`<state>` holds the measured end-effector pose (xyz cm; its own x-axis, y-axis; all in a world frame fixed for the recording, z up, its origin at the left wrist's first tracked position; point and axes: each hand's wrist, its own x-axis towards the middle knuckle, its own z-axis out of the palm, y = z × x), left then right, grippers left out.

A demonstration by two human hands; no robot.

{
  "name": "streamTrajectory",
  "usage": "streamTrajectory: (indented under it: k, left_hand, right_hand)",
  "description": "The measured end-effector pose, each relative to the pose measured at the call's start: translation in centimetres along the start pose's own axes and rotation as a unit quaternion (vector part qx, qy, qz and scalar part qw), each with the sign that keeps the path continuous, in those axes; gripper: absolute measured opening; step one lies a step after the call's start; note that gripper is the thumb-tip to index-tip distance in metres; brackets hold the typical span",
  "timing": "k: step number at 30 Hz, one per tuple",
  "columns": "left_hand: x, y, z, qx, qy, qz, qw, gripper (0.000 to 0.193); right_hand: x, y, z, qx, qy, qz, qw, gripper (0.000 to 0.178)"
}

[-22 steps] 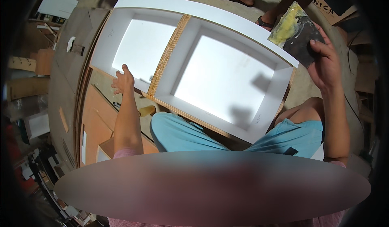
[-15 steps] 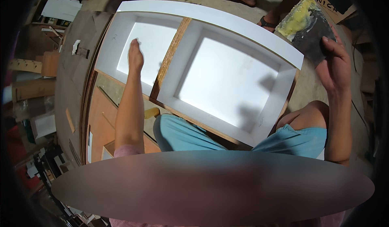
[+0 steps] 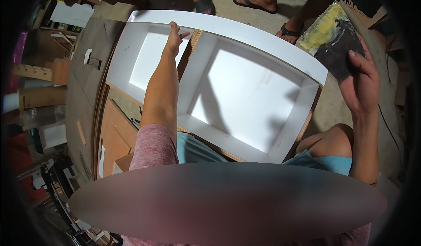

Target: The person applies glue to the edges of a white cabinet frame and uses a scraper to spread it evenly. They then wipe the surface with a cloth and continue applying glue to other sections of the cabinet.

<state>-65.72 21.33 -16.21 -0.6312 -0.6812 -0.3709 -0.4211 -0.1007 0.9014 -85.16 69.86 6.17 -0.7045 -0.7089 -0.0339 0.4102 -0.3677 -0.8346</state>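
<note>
A white two-compartment cabinet carcass [image 3: 254, 33] with raw wood edges lies in front of me, over my lap. My left hand [image 3: 175, 39] is stretched over its left compartment near the far rim and the divider [image 3: 189, 50]. Its fingers are apart and hold nothing; whether it touches the panel I cannot tell. At the right, my right hand [image 3: 364, 81] grips a dark flat board [image 3: 335, 55] by its near edge, thumb on top. Thick yellow paste [image 3: 322, 28] covers the board's far side. The board is held up beside the cabinet's right end.
Sandalled feet [image 3: 255, 3] of another person stand beyond the cabinet, and another sandalled foot [image 3: 204, 2] is nearer its far left. Brown sheets [image 3: 90, 96] lie along the left, with wood pieces [image 3: 116, 132] beside the cabinet. A cardboard box [image 3: 364, 11] sits at the far right.
My left hand has moved right and farther away, toward the divider and far rim, its fingers now spread. Another person's foot has appeared at the far left. My right hand still holds the board.
</note>
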Motion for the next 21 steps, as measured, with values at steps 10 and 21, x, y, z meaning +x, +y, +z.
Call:
streamTrajectory:
  k: [10,21]
  left_hand:
    - [1.6,1.0,-0.4,0.069,-0.069,-0.017,0.995,0.113]
    - [-1.9,3.7,-0.3,0.159,-0.091,0.022,0.983,0.115]
  right_hand:
    - [0.3,0.4,0.7,-0.01,-0.014,-0.012,1.0,0.049]
    - [0.5,0.5,1.0,-0.011,-0.025,0.001,1.0,0.05]
